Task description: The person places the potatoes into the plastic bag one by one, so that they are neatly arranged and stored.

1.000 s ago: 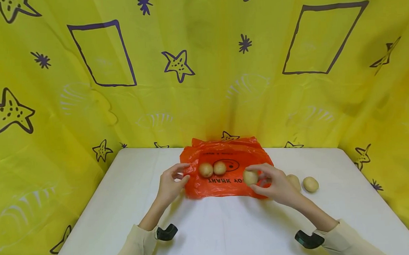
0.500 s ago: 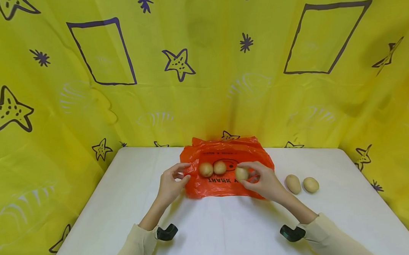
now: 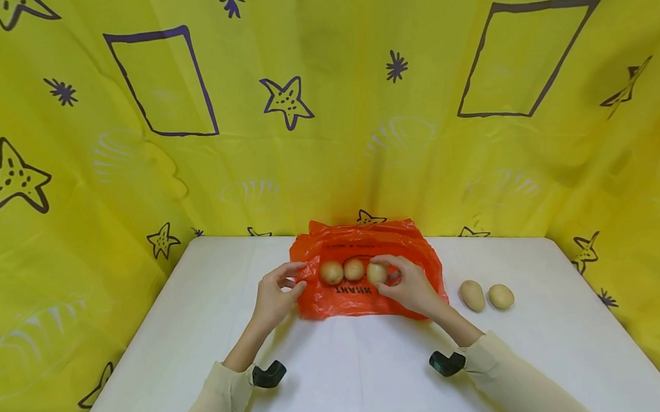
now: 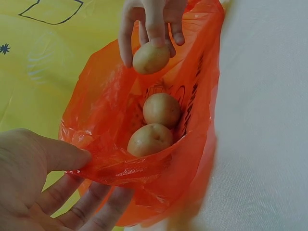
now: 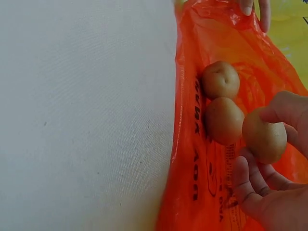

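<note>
A red plastic bag (image 3: 312, 305) with black print lies at the back of the table. Two potatoes rest side by side in it, a left potato (image 3: 331, 273) and a right potato (image 3: 354, 269). My right hand (image 3: 412, 283) pinches a third potato (image 5: 264, 136) between thumb and fingers, just right of that pair and over the bag. At the bag's left edge, my left hand (image 3: 277, 292) pinches the plastic, thumb (image 4: 72, 156) above and fingers beneath. In the left wrist view the bag's mouth gapes, showing the two potatoes within.
Two more potatoes, one longer (image 3: 472, 295) and one rounder (image 3: 502, 297), lie on the white table (image 3: 337, 378) to the right of the bag. A yellow curtain (image 3: 339, 156) with drawn stars encloses the table at the back and sides.
My right hand has moved left with its potato, from the bag's right side to beside the two potatoes inside. My left hand has stayed at the bag's left edge.
</note>
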Available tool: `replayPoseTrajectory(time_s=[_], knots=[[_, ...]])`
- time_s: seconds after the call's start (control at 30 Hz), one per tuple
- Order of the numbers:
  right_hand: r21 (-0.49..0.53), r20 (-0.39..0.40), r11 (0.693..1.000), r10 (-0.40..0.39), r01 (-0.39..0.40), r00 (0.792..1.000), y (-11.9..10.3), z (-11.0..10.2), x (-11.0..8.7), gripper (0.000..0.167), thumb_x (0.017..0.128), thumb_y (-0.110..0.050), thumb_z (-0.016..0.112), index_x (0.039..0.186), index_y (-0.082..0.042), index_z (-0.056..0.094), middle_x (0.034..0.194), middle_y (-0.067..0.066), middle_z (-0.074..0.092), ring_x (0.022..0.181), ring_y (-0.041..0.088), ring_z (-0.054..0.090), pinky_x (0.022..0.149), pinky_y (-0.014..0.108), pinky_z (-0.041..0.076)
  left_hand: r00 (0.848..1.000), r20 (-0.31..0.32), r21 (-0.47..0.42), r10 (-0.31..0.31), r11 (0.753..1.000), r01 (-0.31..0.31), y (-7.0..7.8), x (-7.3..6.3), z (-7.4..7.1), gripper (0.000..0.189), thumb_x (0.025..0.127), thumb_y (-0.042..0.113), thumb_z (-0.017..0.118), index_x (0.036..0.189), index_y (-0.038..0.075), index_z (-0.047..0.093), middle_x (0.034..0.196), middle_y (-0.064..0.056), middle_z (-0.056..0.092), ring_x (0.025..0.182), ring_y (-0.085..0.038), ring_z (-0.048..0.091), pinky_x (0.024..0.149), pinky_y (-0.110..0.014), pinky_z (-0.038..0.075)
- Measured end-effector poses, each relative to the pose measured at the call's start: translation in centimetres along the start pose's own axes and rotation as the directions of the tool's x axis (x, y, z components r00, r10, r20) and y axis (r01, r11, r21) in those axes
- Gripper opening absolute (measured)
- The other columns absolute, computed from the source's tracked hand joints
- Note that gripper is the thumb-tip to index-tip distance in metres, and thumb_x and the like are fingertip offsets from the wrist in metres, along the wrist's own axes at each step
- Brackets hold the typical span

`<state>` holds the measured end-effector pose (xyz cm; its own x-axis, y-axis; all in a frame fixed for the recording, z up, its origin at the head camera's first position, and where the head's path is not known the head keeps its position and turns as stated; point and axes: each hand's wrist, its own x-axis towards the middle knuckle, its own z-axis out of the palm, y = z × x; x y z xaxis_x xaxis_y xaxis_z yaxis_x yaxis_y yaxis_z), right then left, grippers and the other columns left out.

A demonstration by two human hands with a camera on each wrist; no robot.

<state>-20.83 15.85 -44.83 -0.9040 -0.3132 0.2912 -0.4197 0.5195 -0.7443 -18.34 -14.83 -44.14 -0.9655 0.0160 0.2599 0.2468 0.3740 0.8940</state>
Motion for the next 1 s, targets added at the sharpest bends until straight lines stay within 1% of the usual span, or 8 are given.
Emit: replayPoseTrajectory(time_s=[0.07, 0.23, 0.4, 0.5, 0.63, 0.73, 0.8, 1.0], knots=[[-0.005, -0.005, 1.000, 0.027, -0.027, 1.000, 0.0, 0.1, 0.2, 0.047, 0.084, -0.005, 0.080, 0.129, -0.013, 0.068, 0.116, 0.009, 0.067, 0.084, 0.021, 0.064, 0.074, 0.030, 0.056, 1.000, 0.001, 0.002, 0.000, 1.000, 0.000, 0.0, 0.0, 0.0, 0.033, 0.089, -0.004, 0.074, 0.120, 0.008, 0.074, 0.108, -0.012, 0.073, 0.081, -0.024, 0.065, 0.066, -0.022, 0.057], [-0.013, -0.010, 0.998, 0.062, -0.062, 0.998, 0.2, 0.4, 0.5, 0.047, 0.084, -0.006, 0.079, 0.129, -0.013, 0.068, 0.115, 0.009, 0.066, 0.083, 0.023, 0.060, 0.073, 0.031, 0.053, 1.000, -0.003, 0.005, 0.004, 1.000, -0.004, 0.0, 0.1, 0.0, 0.033, 0.089, -0.004, 0.074, 0.120, 0.008, 0.074, 0.107, -0.012, 0.073, 0.081, -0.024, 0.066, 0.066, -0.022, 0.057], [0.004, 0.007, 0.997, 0.082, -0.082, 0.997, 0.7, 0.7, 0.8, 0.048, 0.084, -0.006, 0.078, 0.130, -0.011, 0.067, 0.113, 0.010, 0.066, 0.077, 0.021, 0.058, 0.067, 0.028, 0.050, 1.000, -0.003, 0.009, 0.003, 1.000, -0.003, -0.1, 0.1, 0.1, 0.033, 0.089, -0.004, 0.074, 0.120, 0.009, 0.074, 0.108, -0.011, 0.073, 0.082, -0.024, 0.065, 0.067, -0.021, 0.056], [0.023, 0.021, 0.994, 0.104, -0.105, 0.994, 1.0, 0.9, 1.1, 0.048, 0.085, -0.005, 0.077, 0.131, -0.010, 0.066, 0.110, 0.011, 0.065, 0.072, 0.020, 0.058, 0.061, 0.027, 0.049, 1.000, -0.003, 0.008, 0.001, 1.000, 0.000, 0.0, 0.1, 0.1, 0.034, 0.089, -0.003, 0.074, 0.120, 0.009, 0.074, 0.109, -0.011, 0.073, 0.082, -0.024, 0.064, 0.067, -0.021, 0.056], [0.040, 0.040, 0.986, 0.163, -0.164, 0.986, 1.4, 1.1, 1.4, 0.047, 0.086, -0.005, 0.077, 0.131, -0.011, 0.066, 0.100, 0.010, 0.064, 0.068, 0.019, 0.057, 0.057, 0.026, 0.047, 1.000, -0.003, 0.006, -0.008, 1.000, 0.008, -0.2, 0.1, 0.1, 0.033, 0.090, -0.003, 0.074, 0.120, 0.010, 0.074, 0.108, -0.010, 0.073, 0.082, -0.024, 0.064, 0.067, -0.021, 0.056], [0.043, 0.043, 0.980, 0.193, -0.195, 0.980, 1.7, 1.3, 1.6, 0.047, 0.086, -0.004, 0.076, 0.132, -0.011, 0.065, 0.099, 0.010, 0.065, 0.068, 0.018, 0.057, 0.058, 0.025, 0.047, 1.000, -0.002, 0.003, -0.012, 1.000, 0.012, -0.3, 0.1, 0.1, 0.033, 0.090, -0.003, 0.074, 0.120, 0.010, 0.074, 0.108, -0.010, 0.073, 0.082, -0.024, 0.064, 0.067, -0.021, 0.056], [0.049, 0.042, 0.979, 0.198, -0.200, 0.979, 1.8, 1.4, 1.8, 0.047, 0.086, -0.003, 0.076, 0.132, -0.010, 0.065, 0.102, 0.010, 0.065, 0.068, 0.018, 0.057, 0.058, 0.025, 0.048, 1.000, -0.001, -0.001, -0.011, 1.000, 0.011, -0.3, 0.1, 0.1, 0.033, 0.090, -0.003, 0.074, 0.120, 0.010, 0.074, 0.108, -0.010, 0.073, 0.082, -0.024, 0.064, 0.067, -0.021, 0.056], [0.047, 0.040, 0.974, 0.219, -0.221, 0.975, 2.0, 1.5, 1.9, 0.048, 0.087, -0.005, 0.076, 0.133, -0.009, 0.064, 0.092, 0.009, 0.062, 0.069, 0.018, 0.056, 0.059, 0.025, 0.047, 1.000, -0.002, -0.010, -0.010, 1.000, 0.010, -0.2, 0.1, 0.1, 0.033, 0.089, -0.004, 0.074, 0.120, 0.009, 0.074, 0.107, -0.012, 0.073, 0.081, -0.024, 0.065, 0.067, -0.022, 0.056]])
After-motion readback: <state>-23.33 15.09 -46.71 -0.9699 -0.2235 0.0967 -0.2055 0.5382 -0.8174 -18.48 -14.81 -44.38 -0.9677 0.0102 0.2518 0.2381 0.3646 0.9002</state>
